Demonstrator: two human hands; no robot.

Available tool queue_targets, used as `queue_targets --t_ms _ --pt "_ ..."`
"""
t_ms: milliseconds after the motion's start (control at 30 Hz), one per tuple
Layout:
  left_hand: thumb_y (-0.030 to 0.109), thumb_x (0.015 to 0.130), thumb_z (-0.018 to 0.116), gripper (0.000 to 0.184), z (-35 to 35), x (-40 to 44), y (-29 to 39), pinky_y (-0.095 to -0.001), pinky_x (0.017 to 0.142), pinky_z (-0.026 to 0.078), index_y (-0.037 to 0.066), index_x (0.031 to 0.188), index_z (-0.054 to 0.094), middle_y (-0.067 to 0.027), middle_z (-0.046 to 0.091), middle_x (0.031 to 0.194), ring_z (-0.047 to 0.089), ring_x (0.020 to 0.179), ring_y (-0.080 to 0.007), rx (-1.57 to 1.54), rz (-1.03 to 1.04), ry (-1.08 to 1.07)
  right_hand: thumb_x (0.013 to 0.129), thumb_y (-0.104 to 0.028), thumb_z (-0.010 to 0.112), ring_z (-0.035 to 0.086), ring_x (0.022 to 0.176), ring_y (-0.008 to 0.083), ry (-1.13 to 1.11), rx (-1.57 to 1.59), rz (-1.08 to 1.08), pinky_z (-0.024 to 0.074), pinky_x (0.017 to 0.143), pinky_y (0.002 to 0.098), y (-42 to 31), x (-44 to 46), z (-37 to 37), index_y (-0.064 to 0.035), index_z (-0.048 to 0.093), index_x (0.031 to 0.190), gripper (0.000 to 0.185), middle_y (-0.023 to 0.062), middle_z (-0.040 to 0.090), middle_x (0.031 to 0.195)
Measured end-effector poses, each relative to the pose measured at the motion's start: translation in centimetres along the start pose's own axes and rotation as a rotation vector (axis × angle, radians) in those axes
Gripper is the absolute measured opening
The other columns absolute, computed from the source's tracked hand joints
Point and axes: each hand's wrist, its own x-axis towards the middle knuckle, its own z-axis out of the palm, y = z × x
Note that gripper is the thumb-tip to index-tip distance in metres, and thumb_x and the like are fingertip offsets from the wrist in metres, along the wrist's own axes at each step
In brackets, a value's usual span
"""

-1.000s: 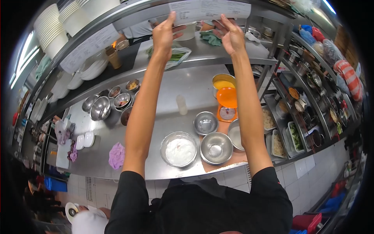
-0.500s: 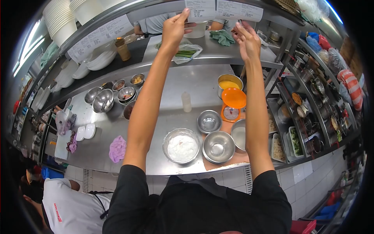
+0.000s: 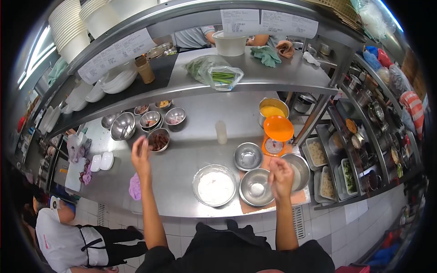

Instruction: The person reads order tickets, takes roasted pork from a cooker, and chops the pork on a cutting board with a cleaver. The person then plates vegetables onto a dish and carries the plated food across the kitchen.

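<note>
My left hand (image 3: 141, 157) is raised near a steel bowl (image 3: 166, 144) of dark reddish-brown pieces, its fingers loosely apart and nothing in them. Over the right side of the worktable, my right hand (image 3: 281, 176) hovers between an empty steel bowl (image 3: 256, 187) and another steel bowl (image 3: 300, 175). Its fingers are loosely bent, and no object shows in them. A bowl of white flour-like powder (image 3: 214, 185) sits between my two arms. Behind the bowls are a smaller steel bowl (image 3: 248, 156) and an orange kitchen scale (image 3: 278, 129).
Order slips (image 3: 268, 23) hang from the overhead rail. A bag of green vegetables (image 3: 221, 76) and a green cloth (image 3: 265, 55) lie on the raised shelf. A pot of yellow liquid (image 3: 273, 109) stands below it. A co-worker in a white shirt (image 3: 57, 236) is at left.
Both hands have come down from the order slips to over the worktable, the left one moving leftward. The slips remain on the rail. The view has shifted, and the co-worker at left has moved.
</note>
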Motion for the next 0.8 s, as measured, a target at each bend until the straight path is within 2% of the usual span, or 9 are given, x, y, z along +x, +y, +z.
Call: queue_targets --t_ms 67,200,267,333,400,500,600,733,800 --pt "0.026 0.090 0.065 0.034 -4.6 -0.1 -5.8 -0.0260 0.074 0.047 0.003 0.115 0.061 -0.0067 0.063 0.106 0.059 0.086 -0.0111 0.137 -0.165 0.055 0.091 -0.014 0.064 0.042 0.039 0.0047 0.023 0.026 0.116 0.0303 0.034 0.0208 1.0 -2.7 0.0 0.0020 0.061 0.093 0.016 0.0044 0.059 0.065" --pt "0.028 0.090 0.066 0.036 -14.2 -1.1 -18.4 -0.0272 0.074 0.048 0.003 0.114 0.061 -0.0067 0.063 0.107 0.061 0.089 -0.0132 0.267 -0.071 0.089 0.097 -0.024 0.057 0.030 0.031 0.0027 0.016 0.097 0.303 0.0201 0.031 0.0217 3.1 -6.4 2.9 -0.0017 0.057 0.078 0.029 -0.0045 0.041 0.045" --pt "0.028 0.090 0.066 0.036 -14.6 -1.2 -18.0 -0.0278 0.073 0.048 0.002 0.114 0.060 -0.0071 0.063 0.108 0.061 0.090 -0.0146 0.276 -0.060 0.111 0.097 -0.024 0.057 0.030 0.033 0.0024 -0.064 0.062 0.282 0.0192 0.032 0.0216 4.8 -7.1 5.2 -0.0031 0.056 0.075 0.030 -0.0054 0.039 0.045" --pt "0.030 0.090 0.066 0.037 -15.8 -3.3 -13.3 -0.0292 0.072 0.050 0.002 0.113 0.060 -0.0084 0.063 0.108 0.062 0.090 -0.0168 0.190 -0.318 0.201 0.096 -0.025 0.058 0.029 0.037 0.0015 -0.220 -0.043 0.266 0.0177 0.036 0.0214 6.4 -7.4 8.6 -0.0057 0.054 0.070 0.033 -0.0073 0.036 0.046" --pt "0.033 0.091 0.065 0.038 -20.3 -3.6 -16.2 -0.0290 0.070 0.050 0.003 0.114 0.060 -0.0077 0.063 0.106 0.063 0.087 -0.0172 0.086 -0.238 0.191 0.096 -0.024 0.059 0.029 0.040 0.0008 -0.331 -0.142 0.215 0.0180 0.039 0.0208 7.8 -8.0 13.2 -0.0071 0.054 0.068 0.033 -0.0077 0.037 0.049" --pt "0.025 0.093 0.063 0.023 -25.6 -6.8 -12.4 -0.0249 0.071 0.049 0.002 0.095 0.066 -0.0044 0.066 0.083 0.062 0.077 -0.0123 0.218 -0.125 0.271 0.095 -0.021 0.060 0.030 0.045 -0.0004 -0.518 -0.245 0.123 0.0192 0.042 0.0203 11.0 -10.3 20.8 -0.0084 0.054 0.069 0.030 -0.0083 0.040 0.052" --pt "0.018 0.093 0.062 0.019 -33.4 -9.6 -9.7 -0.0241 0.070 0.048 0.001 0.099 0.065 -0.0059 0.067 0.085 0.061 0.077 -0.0109 0.160 -0.211 0.213 0.089 -0.006 0.065 0.053 0.057 0.0065 -0.695 -0.218 0.186 0.0446 0.052 0.0217 15.6 -14.0 28.7 -0.0020 0.058 0.084 0.010 0.0012 0.056 0.067" --pt "0.017 0.093 0.061 0.020 -44.8 -13.9 -8.2 -0.0234 0.069 0.046 0.002 0.106 0.063 -0.0067 0.068 0.088 0.061 0.078 -0.0102 0.117 -0.092 0.412 0.084 0.003 0.067 0.065 0.083 0.0163 -0.862 -0.183 0.312 0.0547 0.071 0.0264 24.1 -20.7 38.1 0.0023 0.059 0.098 0.016 0.0096 0.064 0.089" --pt "0.021 0.094 0.059 0.025 -51.9 -15.1 -8.5 -0.0227 0.068 0.044 0.005 0.114 0.061 -0.0048 0.068 0.091 0.060 0.079 -0.0098 0.151 -0.294 0.642 0.080 0.009 0.068 0.063 0.100 0.0209 -0.933 -0.179 0.369 0.0546 0.082 0.0289 28.9 -22.7 41.4 0.0046 0.058 0.106 0.028 0.0126 0.064 0.103"
